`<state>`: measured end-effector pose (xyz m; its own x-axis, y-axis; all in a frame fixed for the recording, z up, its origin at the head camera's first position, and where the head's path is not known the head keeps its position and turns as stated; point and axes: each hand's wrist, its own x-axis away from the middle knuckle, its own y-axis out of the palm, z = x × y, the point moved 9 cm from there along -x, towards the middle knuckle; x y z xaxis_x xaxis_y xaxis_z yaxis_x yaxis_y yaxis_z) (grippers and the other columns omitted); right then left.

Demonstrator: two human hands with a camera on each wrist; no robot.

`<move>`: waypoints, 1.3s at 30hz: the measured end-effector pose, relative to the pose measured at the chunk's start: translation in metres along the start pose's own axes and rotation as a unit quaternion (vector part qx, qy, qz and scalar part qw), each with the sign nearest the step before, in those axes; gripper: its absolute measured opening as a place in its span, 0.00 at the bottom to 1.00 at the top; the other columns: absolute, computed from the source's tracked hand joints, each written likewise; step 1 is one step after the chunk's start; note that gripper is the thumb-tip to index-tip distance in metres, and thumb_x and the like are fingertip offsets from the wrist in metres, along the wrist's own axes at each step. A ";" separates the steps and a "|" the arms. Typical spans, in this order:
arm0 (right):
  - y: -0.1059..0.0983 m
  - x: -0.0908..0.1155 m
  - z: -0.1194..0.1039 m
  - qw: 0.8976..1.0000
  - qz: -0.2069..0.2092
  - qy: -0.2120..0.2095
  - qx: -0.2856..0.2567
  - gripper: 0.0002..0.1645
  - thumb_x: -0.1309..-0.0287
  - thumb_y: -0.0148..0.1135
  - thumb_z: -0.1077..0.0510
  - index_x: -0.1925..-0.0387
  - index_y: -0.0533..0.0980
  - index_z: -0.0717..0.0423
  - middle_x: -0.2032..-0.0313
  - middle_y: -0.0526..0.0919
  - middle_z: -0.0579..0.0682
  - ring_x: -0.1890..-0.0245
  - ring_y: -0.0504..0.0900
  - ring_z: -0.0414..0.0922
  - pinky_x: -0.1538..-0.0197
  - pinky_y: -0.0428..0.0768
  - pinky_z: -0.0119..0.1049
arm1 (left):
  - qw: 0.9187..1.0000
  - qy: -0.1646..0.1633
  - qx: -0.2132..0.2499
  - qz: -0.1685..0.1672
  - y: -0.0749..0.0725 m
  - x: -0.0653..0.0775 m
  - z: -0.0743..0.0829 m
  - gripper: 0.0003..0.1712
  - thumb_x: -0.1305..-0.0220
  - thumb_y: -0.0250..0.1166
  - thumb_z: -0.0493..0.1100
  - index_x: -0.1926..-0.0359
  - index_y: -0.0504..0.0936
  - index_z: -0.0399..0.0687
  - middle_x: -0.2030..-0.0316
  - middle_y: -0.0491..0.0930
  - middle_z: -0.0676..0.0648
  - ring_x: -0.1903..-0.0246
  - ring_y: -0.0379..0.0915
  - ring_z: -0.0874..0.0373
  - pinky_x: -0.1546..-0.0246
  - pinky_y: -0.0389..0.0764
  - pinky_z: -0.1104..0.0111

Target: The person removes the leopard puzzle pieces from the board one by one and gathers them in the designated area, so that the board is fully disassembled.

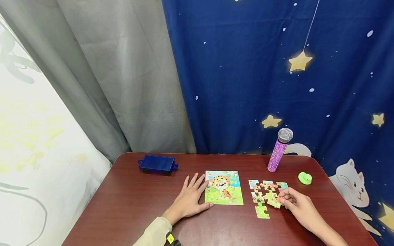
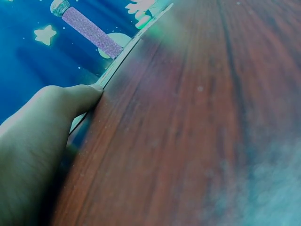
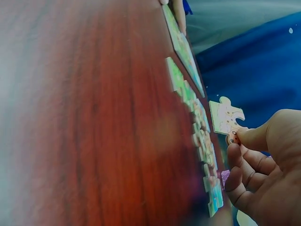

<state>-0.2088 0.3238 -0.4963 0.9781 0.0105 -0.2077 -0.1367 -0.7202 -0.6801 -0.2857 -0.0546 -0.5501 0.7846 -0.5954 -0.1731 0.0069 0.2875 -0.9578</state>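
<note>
My right hand [image 1: 302,207] pinches a green jigsaw piece with spotted orange parts [image 3: 225,117] between thumb and fingers. In the right wrist view the piece is raised off the table, its knob and notch showing. Below it in the head view lie several joined jigsaw pieces [image 1: 262,212], a partly assembled leopard picture. Flat on the table rests my left hand [image 1: 190,199], fingers spread, beside a finished-looking leopard picture board [image 1: 224,188]. Its thumb [image 2: 84,98] reaches the board's near left corner, and its fingertips lie along the left edge.
A purple glitter microphone [image 1: 277,155] stands tilted at the table's back right, with a green toy duck [image 1: 305,178] near it. At the back left sits a dark blue toy wagon [image 1: 157,164]. Curtains [image 1: 234,85] hang behind the brown table [image 1: 129,205].
</note>
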 end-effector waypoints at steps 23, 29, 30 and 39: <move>0.009 0.014 0.010 0.993 -0.098 -0.061 0.003 0.06 0.28 0.69 0.69 0.55 0.83 0.58 0.66 0.85 0.39 0.71 0.79 0.34 0.66 0.82 0.30 | 1.000 0.001 -0.013 -0.004 0.000 -0.001 0.001 0.55 0.27 0.53 0.83 0.14 0.65 0.53 0.14 0.57 0.43 0.13 0.44 0.39 0.18 0.44 0.33; 0.009 0.014 0.015 0.995 -0.096 -0.036 0.012 0.05 0.27 0.70 0.66 0.53 0.85 0.58 0.65 0.86 0.39 0.70 0.79 0.32 0.65 0.82 0.30 | 1.000 -0.001 -0.016 -0.004 0.000 0.000 0.002 0.55 0.27 0.53 0.83 0.14 0.65 0.54 0.14 0.57 0.44 0.13 0.44 0.40 0.18 0.44 0.33; 0.009 0.014 0.015 0.995 -0.088 -0.038 0.016 0.05 0.28 0.70 0.66 0.53 0.86 0.58 0.65 0.86 0.38 0.70 0.80 0.31 0.65 0.83 0.30 | 1.000 -0.001 -0.016 -0.005 -0.001 0.000 0.003 0.55 0.27 0.53 0.83 0.13 0.65 0.54 0.14 0.57 0.44 0.13 0.44 0.40 0.18 0.44 0.33; 0.010 0.014 0.018 0.998 -0.042 -0.035 0.038 0.08 0.33 0.74 0.68 0.58 0.87 0.54 0.66 0.88 0.38 0.70 0.80 0.28 0.65 0.84 0.30 | 1.000 -0.003 -0.011 -0.003 -0.001 -0.001 0.001 0.56 0.27 0.53 0.83 0.14 0.66 0.53 0.13 0.57 0.44 0.13 0.44 0.40 0.18 0.44 0.33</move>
<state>-0.1994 0.3290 -0.5187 0.9737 0.1194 -0.1941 -0.0681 -0.6603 -0.7479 -0.2858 -0.0540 -0.5491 0.7886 -0.5919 -0.1667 -0.0031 0.2672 -0.9636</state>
